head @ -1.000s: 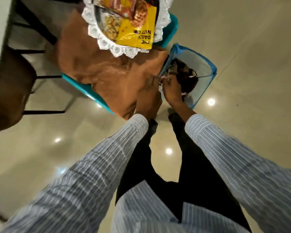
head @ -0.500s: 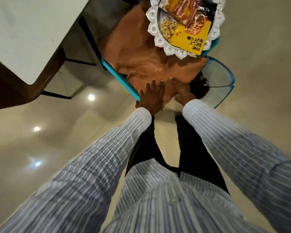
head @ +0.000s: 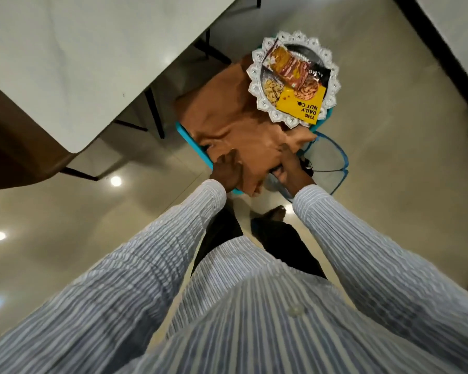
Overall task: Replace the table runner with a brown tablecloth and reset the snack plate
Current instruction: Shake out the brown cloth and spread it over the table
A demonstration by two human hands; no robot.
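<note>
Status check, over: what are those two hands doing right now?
Left hand and right hand grip brown tablecloth. Snack plate sits on its far end.

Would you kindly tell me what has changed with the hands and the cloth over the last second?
Both hands left the blue mesh basket; the left hand and right hand now grip the brown tablecloth, bunching it. The silver scalloped snack plate stays on the cloth.
</note>
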